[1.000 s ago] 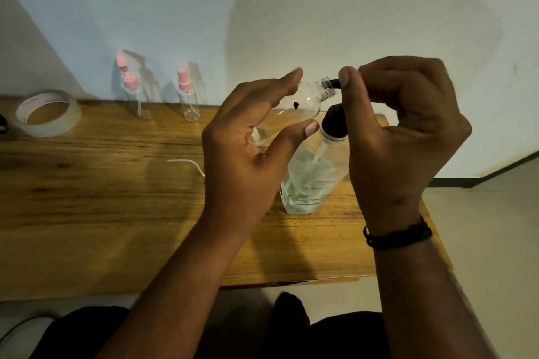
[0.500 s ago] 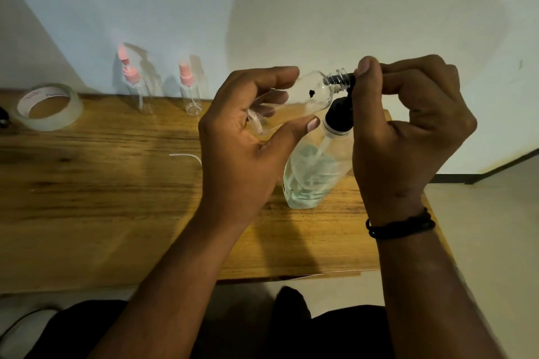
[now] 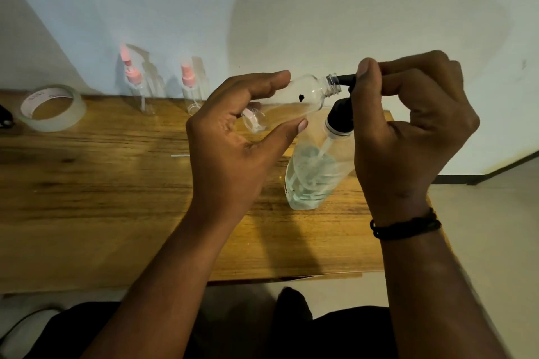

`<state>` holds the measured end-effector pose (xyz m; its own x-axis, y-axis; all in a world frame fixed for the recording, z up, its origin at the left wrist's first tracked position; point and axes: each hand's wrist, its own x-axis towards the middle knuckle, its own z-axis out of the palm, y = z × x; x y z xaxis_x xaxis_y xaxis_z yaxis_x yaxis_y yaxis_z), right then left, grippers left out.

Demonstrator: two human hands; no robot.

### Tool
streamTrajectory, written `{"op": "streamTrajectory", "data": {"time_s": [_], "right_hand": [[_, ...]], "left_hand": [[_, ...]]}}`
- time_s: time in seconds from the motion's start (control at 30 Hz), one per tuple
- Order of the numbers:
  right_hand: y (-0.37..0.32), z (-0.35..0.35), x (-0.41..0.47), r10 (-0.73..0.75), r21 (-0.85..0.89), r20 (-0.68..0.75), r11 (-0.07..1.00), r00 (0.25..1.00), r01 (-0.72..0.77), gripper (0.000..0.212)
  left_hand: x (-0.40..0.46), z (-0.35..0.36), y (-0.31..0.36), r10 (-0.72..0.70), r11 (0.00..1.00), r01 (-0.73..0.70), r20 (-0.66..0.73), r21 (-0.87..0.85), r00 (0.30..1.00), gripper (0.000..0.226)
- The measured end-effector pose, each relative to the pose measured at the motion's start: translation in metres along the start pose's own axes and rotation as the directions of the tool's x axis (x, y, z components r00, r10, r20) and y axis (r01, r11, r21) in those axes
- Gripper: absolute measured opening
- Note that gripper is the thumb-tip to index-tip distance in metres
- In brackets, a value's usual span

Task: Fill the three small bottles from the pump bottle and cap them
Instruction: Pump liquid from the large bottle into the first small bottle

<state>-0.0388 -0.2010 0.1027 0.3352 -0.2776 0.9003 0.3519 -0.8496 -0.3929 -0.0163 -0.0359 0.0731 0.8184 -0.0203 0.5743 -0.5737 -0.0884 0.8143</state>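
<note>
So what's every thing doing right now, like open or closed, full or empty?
Small clear bottle: uncapped, tilted sideways, held by the left hand, nozzle at its mouth.
Pump bottle: standing on the table, partly full, right hand on its black pump head.
Two small bottles by the wall: upright, pink spray tops on; fill level unclear.
Tape roll: lying flat.

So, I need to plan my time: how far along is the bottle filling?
Two small bottles with pink spray caps stand capped by the wall; whether they hold liquid is unclear. In hand: the left hand holds the third bottle tilted, its open neck at the pump bottle spout, gripped by the right hand. Left: finish filling and cap it.
</note>
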Motion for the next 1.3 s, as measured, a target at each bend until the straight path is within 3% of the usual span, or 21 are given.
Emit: {"op": "streamTrajectory", "data": {"time_s": [0.4,0.9,1.3], "right_hand": [[-0.004,-0.001,0.004,-0.045,0.009,0.045,0.999,0.998,0.045,0.032],[0.005,0.003,-0.011,-0.014,0.047,-0.023,0.999,1.0,0.015,0.034],[0.002,0.002,0.0,-0.038,0.054,0.006,0.998,0.999,0.038,0.031]], "left_hand": [[-0.001,0.001,0.001,-0.048,0.998,0.047,-0.026,-0.035,0.998,0.049],[-0.005,0.005,-0.002,-0.094,0.992,0.092,-0.015,-0.083,0.995,0.05],[-0.002,0.002,-0.002,-0.088,0.993,0.085,-0.034,-0.081,0.996,0.05]]}}
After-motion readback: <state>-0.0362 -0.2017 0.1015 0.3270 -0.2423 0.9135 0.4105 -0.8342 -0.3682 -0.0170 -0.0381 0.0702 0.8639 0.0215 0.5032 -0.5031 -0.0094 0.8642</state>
